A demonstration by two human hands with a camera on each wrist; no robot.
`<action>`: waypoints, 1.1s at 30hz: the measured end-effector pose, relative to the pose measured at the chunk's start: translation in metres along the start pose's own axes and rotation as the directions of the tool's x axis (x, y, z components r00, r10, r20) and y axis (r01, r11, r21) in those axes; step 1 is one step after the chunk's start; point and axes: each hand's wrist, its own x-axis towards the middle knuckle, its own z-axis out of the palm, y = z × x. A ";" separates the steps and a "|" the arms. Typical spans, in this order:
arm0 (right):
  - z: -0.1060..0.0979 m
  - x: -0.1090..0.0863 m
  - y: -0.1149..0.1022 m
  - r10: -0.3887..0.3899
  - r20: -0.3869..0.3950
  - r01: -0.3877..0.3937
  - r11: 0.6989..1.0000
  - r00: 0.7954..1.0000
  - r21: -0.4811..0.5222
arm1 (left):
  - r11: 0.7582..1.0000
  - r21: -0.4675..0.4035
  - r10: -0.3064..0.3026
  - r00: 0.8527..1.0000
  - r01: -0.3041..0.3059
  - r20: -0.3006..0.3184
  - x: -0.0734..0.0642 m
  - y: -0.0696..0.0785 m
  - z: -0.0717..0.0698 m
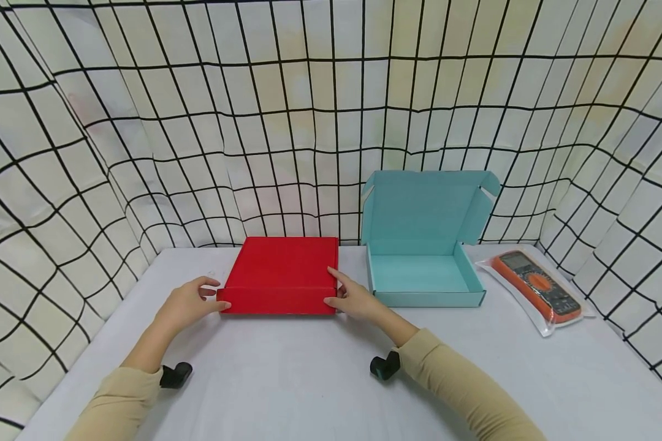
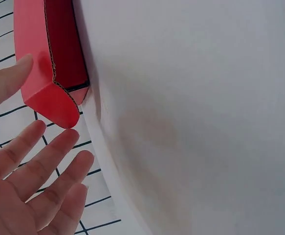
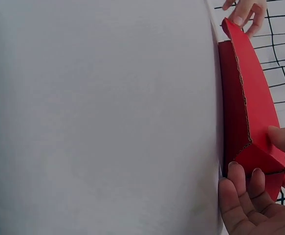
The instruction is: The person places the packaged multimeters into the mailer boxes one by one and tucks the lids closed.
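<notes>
A red cardboard box (image 1: 287, 262) lies on the table with its lid lowered over it. In both wrist views its front flap (image 3: 257, 93) stands out at a slant from the front wall. My left hand (image 1: 184, 303) is at the left front corner. Its thumb (image 2: 10, 81) touches the flap, and its straight fingers are spread beside the rounded side tab (image 2: 59, 105). At the right front corner, my right hand (image 1: 358, 300) holds the box, thumb on the flap and bent fingers (image 3: 237, 188) against the side tab.
Right of the red box stands an open light-blue cardboard box (image 1: 425, 272), lid raised. Farther right lies an orange and black multimeter (image 1: 537, 285) in a clear plastic bag. Grid-patterned cloth (image 1: 287, 122) hangs behind the white table (image 1: 287, 380).
</notes>
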 end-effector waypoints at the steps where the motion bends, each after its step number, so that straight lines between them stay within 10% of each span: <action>1: 0.000 0.001 0.000 0.003 0.000 -0.003 1.000 1.000 -0.002 | 1.000 -0.005 -0.001 1.000 0.001 0.006 0.000 0.000 0.000; 33: -0.002 0.004 -0.001 0.047 0.034 -0.048 0.999 0.998 0.022 | 0.989 -0.103 0.119 0.983 -0.105 0.137 0.006 -0.003 -0.001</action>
